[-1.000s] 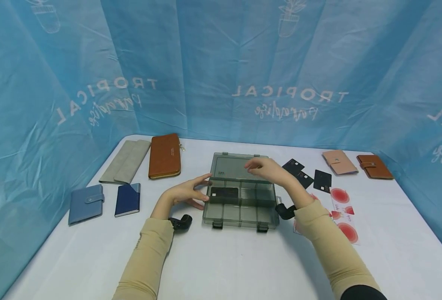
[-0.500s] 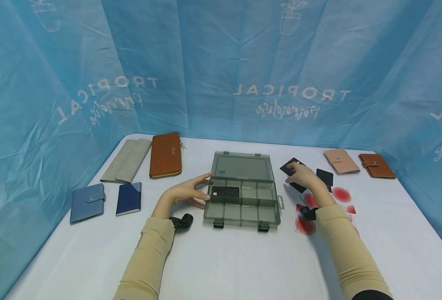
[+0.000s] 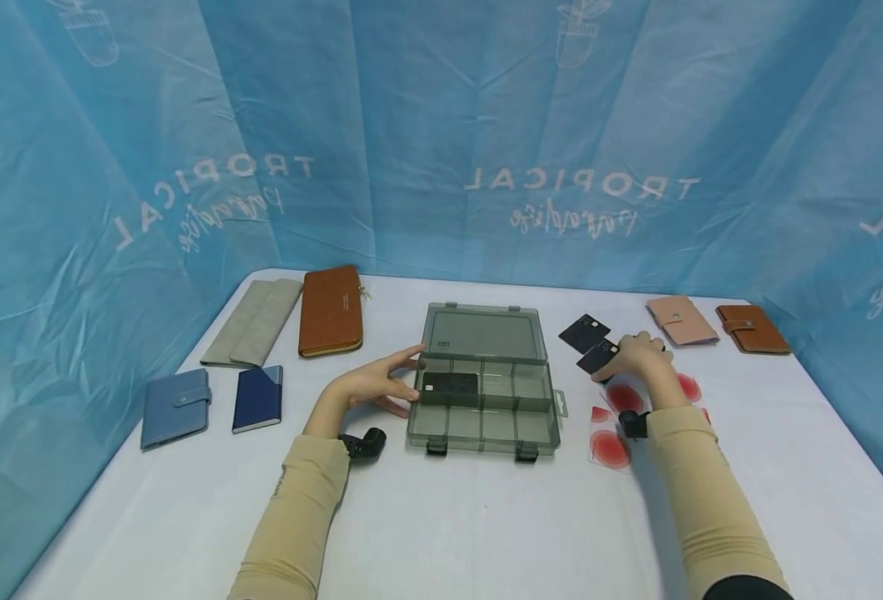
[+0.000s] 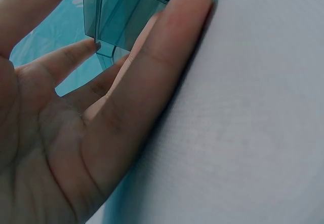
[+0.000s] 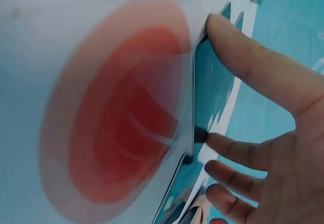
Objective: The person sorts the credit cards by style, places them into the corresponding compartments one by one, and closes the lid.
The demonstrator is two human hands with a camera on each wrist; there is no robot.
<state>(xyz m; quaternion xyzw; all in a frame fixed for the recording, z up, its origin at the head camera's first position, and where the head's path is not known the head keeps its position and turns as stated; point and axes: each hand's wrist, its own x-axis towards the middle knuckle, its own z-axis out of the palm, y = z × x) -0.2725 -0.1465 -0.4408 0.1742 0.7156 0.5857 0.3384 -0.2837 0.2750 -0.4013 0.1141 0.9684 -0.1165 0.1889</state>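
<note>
A see-through grey-green compartment box (image 3: 500, 427) stands on the table with its lid (image 3: 484, 333) folded back. A black card (image 3: 449, 385) lies in its back left part. My left hand (image 3: 374, 385) touches the box's left side, fingers spread; the left wrist view shows the thumb (image 4: 152, 77) stretched out along the white cloth. At the right, two black cards lie overlapping, an upper card (image 3: 584, 333) and a lower card (image 3: 599, 356). My right hand (image 3: 636, 357) pinches the lower card at its edges between thumb and index finger. That hand covers most of a third card.
Red-printed cards (image 3: 610, 450) lie under and near the right wrist. A pink wallet (image 3: 681, 321) and a brown wallet (image 3: 752, 330) sit back right. At the left are a brown zip wallet (image 3: 331, 312), a grey wallet (image 3: 250, 325), a navy notebook (image 3: 257, 398) and a blue wallet (image 3: 175, 408).
My right hand has moved from over the box's lid to the right, onto the black cards, and its thumb and index finger have closed at one card. The left hand has stayed at the box.
</note>
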